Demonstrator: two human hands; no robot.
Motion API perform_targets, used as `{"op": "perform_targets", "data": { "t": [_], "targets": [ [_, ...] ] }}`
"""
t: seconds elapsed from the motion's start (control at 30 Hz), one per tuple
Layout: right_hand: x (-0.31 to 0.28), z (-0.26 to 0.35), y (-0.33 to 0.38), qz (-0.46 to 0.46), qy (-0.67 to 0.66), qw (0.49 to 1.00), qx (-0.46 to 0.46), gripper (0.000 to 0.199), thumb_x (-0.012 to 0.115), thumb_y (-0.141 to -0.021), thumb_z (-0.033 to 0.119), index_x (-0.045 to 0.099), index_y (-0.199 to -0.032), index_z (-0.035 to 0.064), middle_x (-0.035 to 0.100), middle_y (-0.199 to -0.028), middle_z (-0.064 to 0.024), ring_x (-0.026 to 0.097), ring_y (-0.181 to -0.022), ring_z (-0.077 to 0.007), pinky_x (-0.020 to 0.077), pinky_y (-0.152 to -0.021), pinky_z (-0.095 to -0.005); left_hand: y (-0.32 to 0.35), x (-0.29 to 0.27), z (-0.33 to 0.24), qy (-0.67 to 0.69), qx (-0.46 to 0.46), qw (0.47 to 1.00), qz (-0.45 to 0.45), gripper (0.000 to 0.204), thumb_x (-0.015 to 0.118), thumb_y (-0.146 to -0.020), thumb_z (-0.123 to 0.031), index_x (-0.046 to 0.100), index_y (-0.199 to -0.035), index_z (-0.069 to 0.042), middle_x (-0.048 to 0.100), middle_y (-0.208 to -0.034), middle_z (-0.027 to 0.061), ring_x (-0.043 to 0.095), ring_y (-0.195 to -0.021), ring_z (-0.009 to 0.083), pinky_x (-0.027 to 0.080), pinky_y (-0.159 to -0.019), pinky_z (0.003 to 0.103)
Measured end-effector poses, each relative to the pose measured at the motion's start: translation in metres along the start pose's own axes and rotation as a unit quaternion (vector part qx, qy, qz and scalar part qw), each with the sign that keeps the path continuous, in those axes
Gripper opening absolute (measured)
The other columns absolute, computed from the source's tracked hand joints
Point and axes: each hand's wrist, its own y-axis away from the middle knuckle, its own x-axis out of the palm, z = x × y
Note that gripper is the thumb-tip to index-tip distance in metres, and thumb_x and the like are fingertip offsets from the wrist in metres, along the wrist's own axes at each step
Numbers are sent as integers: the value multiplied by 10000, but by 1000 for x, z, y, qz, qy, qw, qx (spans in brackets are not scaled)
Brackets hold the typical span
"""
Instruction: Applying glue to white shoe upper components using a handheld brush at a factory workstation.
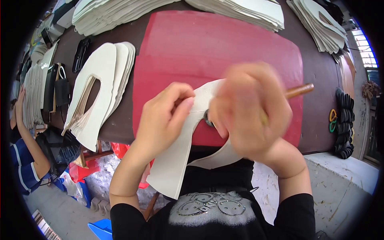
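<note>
Across the near edge of the red mat (216, 48) lay a white U-shaped piece (176, 168), its rounded end pointing away from the person, its legs toward the body, its long axis slanting from near left to far right. The blurred right hand (252, 112) was closed around a wooden handle (300, 91), while the left hand (162, 118) touched the piece, whether pinching I couldn't tell. Tool work near a small dark round object (208, 118) seemed underway, calling next for steadying the piece.

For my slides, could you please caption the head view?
Left hand touches a white curved piece over a red mat; blurred right hand grips a wooden stick.
</note>
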Motion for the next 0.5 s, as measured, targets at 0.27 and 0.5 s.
{"op": "perform_targets", "data": {
  "t": [0.27, 0.5],
  "targets": [
    [-64, 19, -3, -84, -69, 989, -102, 308, 293, -1066, 282, 560, -1087, 130, 315, -561, 71, 309, -442, -48, 336, -506, -243, 68, 24, -12, -368, 150, 918, 17, 441, 639, -824, -94, 534, -1226, 55, 553, -1299, 164, 546, -1147, 314, 423, -962, 406],
    [-68, 8, 26, -58, -162, 980, -100, 256, 318, -1063, 253, 539, -1052, 125, 311, -566, 78, 333, -444, -51, 342, -481, -248, -5, 35, -4, -288, 298, 907, 77, 322, 664, -783, -66, 611, -1098, -29, 561, -1302, 90, 522, -1160, 264, 387, -970, 381]
  ]
}}
